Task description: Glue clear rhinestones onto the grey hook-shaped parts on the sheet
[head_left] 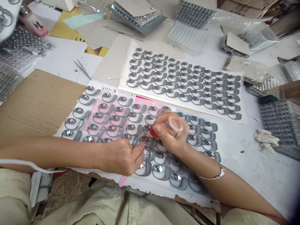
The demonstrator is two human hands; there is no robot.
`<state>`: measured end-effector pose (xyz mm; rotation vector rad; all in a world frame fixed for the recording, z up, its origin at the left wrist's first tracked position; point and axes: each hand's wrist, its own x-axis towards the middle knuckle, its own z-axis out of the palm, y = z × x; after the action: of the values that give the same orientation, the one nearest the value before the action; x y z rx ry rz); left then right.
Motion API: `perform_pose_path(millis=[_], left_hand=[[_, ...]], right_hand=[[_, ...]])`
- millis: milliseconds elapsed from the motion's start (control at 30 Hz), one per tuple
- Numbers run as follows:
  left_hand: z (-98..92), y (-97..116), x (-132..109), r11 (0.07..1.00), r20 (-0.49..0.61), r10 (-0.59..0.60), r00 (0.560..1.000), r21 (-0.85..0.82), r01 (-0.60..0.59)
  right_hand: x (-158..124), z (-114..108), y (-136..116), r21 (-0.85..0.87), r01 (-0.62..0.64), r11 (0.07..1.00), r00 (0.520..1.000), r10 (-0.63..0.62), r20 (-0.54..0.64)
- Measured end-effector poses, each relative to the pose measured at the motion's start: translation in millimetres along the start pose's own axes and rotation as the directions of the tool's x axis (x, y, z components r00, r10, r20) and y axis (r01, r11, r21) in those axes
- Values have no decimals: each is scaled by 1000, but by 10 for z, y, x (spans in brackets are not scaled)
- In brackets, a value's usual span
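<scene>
My right hand (172, 132) is wrapped round a small translucent squeeze bottle (171, 122) with a reddish front end, tilted downward to the left. My left hand (126, 156) pinches a thin pink stick (122, 181); its wide end sticks out below the palm. The stick's fine tip and the bottle's front end are close together over one grey curved band with a round shiny setting (145, 139). Whether either touches it, I cannot tell. Rows of the same pieces lie around both hands on a sheet with pink and white print (86, 117). My forearms cover some of them.
A second white sheet (124, 79) bears more rows of grey bands. Tweezers (82, 69) and a cotton swab (113, 78) lie behind the near sheet. Brown cardboard (39, 103) is at left, a crumpled cloth (266, 140) at right. Packs of metal parts (138, 15) stand farther back.
</scene>
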<state>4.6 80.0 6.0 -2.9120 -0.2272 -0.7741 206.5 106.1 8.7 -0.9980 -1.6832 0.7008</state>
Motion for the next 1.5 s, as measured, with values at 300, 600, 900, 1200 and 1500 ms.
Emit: perform_pose_path(millis=[300,600,900,1200,1500], left_hand=[[10,-2,-14,1000,22,8,1000,10,-8],[-2,-3,-2,1000,10,8,1000,29,-8],[23,-14,-14,1000,-6,5,1000,18,-5],[35,-31,-42,1000,2,15,1000,16,-15],[65,-13,-53,999,-23,6,1000,38,-5]], right_hand=[[-11,-20,-8,-47,78,996,997,-77,17],[53,-20,-64,-103,255,962,967,-253,33],[173,-98,-131,49,132,990,987,-127,-99],[430,-486,-174,135,-153,979,967,176,-186],[-172,-235,-83,-106,-84,991,966,55,-254]])
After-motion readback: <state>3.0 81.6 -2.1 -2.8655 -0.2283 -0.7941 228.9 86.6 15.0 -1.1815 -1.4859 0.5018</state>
